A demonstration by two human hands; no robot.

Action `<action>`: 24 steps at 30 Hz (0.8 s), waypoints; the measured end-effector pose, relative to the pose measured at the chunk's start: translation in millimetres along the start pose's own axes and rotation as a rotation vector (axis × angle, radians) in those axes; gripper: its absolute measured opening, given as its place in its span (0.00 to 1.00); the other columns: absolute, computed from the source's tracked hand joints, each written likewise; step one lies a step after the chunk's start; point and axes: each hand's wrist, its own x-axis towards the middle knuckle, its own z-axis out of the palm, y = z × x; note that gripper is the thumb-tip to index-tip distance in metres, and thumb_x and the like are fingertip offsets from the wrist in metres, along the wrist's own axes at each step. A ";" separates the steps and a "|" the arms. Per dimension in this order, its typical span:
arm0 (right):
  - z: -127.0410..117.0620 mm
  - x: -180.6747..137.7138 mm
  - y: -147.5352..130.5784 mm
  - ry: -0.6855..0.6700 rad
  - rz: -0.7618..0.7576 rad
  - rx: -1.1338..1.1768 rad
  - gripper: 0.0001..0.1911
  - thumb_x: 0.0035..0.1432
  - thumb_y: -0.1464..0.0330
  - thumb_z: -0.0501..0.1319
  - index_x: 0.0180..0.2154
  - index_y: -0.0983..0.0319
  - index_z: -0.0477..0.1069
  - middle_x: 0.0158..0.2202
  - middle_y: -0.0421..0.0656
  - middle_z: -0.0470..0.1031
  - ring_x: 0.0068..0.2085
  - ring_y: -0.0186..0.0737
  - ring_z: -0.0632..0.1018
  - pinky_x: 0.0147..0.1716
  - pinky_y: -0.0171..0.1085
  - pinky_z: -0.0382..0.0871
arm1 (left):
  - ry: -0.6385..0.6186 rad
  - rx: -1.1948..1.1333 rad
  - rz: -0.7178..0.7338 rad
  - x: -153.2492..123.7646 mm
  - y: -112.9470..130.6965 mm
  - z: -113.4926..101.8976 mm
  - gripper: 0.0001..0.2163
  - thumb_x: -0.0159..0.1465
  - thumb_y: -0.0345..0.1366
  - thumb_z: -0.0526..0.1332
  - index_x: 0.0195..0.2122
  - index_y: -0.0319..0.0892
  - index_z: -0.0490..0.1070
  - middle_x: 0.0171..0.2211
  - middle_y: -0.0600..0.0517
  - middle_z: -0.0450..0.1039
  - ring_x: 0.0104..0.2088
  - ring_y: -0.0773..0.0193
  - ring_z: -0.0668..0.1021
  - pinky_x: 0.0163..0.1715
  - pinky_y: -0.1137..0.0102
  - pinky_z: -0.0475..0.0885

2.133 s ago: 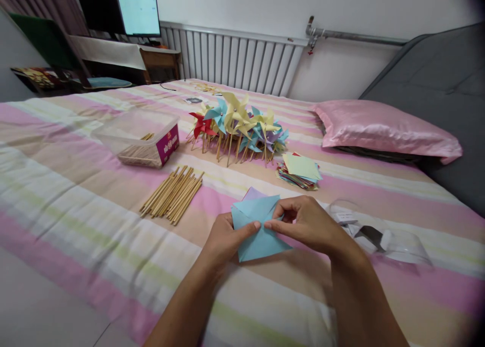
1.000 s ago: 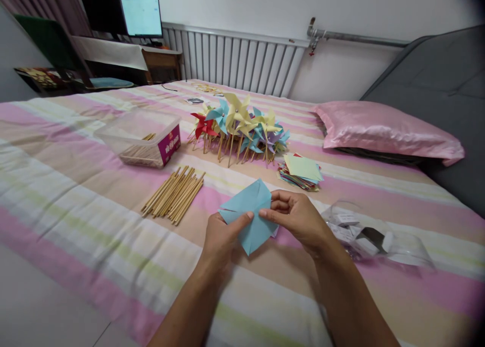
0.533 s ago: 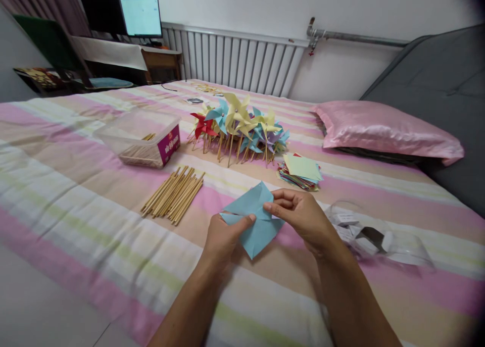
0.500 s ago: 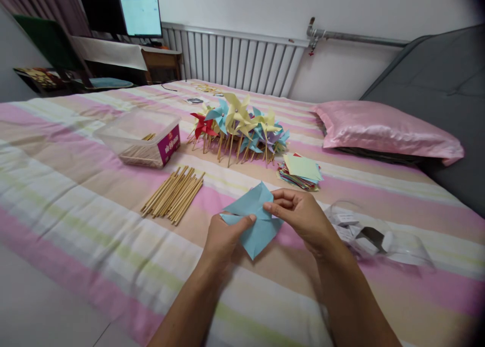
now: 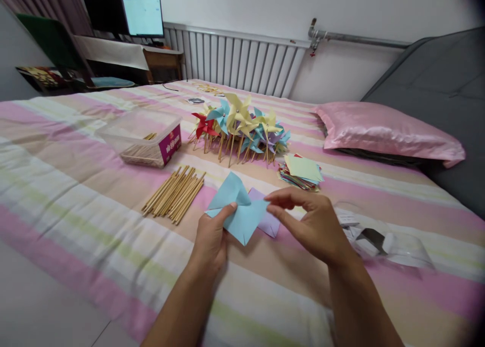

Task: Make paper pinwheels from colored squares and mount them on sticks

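Since it might spring open, the blue sheet (image 5: 248,219) sits pinched in the left hand (image 5: 210,238); the right hand (image 5: 316,223), fingertips barely parted, meets a corner, grip unclear.

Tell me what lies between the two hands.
In the head view: the blue paper, held by the left hand, its corner at the tips of the right hand; contact is unclear. Purple paper shows partly behind it.

Pale wall (image 5: 235,6), slatted radiator (image 5: 235,59); grey headboard (image 5: 435,79) right; desk (image 5: 162,60), curtain (image 5: 53,6) left.
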 end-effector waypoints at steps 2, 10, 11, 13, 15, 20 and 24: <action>-2.2 -2.0 -1.8 -0.258 0.021 0.024 0.09 0.53 0.72 0.63 0.37 0.56 0.77 0.31 0.39 0.80 0.32 0.37 0.78 0.34 0.35 0.71 | -0.011 -0.031 -0.007 1.8 1.3 -0.4 0.12 0.47 0.31 0.71 0.32 0.34 0.75 0.28 0.51 0.77 0.27 0.67 0.76 0.29 0.73 0.71; 16.8 1.5 10.4 -0.418 0.035 0.164 0.18 0.51 0.77 0.61 0.41 0.54 0.78 0.35 0.37 0.81 0.33 0.35 0.79 0.33 0.33 0.70 | -0.031 -0.114 -0.069 2.8 4.0 0.9 0.10 0.48 0.27 0.69 0.32 0.34 0.75 0.28 0.51 0.77 0.27 0.67 0.76 0.28 0.73 0.72; 19.0 2.1 12.0 -0.410 0.039 0.170 0.17 0.51 0.77 0.61 0.40 0.54 0.79 0.34 0.36 0.81 0.32 0.35 0.79 0.33 0.33 0.70 | -0.034 -0.117 -0.070 2.7 3.9 0.9 0.10 0.48 0.27 0.69 0.32 0.34 0.75 0.27 0.51 0.76 0.27 0.67 0.76 0.28 0.73 0.72; 21.7 2.7 14.5 -0.395 0.046 0.173 0.15 0.52 0.77 0.60 0.38 0.54 0.79 0.33 0.36 0.81 0.31 0.35 0.79 0.33 0.33 0.70 | -0.032 -0.119 -0.071 2.3 3.5 0.5 0.10 0.47 0.27 0.70 0.31 0.34 0.75 0.27 0.52 0.76 0.26 0.67 0.76 0.28 0.73 0.72; 23.0 2.9 16.0 -0.387 0.053 0.173 0.14 0.52 0.76 0.60 0.36 0.55 0.80 0.32 0.36 0.81 0.31 0.35 0.79 0.33 0.33 0.70 | -0.031 -0.115 -0.071 1.9 3.1 0.0 0.09 0.47 0.28 0.70 0.30 0.34 0.75 0.26 0.52 0.76 0.26 0.67 0.76 0.27 0.73 0.72; 24.6 3.2 17.1 -0.398 0.070 0.217 0.09 0.53 0.72 0.62 0.35 0.56 0.80 0.33 0.38 0.82 0.32 0.37 0.79 0.33 0.34 0.71 | -0.060 -0.089 -0.072 1.7 2.4 -0.6 0.08 0.47 0.30 0.70 0.28 0.35 0.74 0.25 0.52 0.76 0.25 0.67 0.76 0.28 0.73 0.71; 27.2 4.4 17.2 -0.390 0.072 0.232 0.06 0.54 0.67 0.63 0.33 0.58 0.80 0.32 0.39 0.82 0.32 0.38 0.79 0.33 0.34 0.70 | -0.082 -0.083 -0.067 1.1 1.4 -0.3 0.09 0.46 0.31 0.71 0.27 0.35 0.74 0.24 0.52 0.76 0.24 0.65 0.76 0.30 0.71 0.72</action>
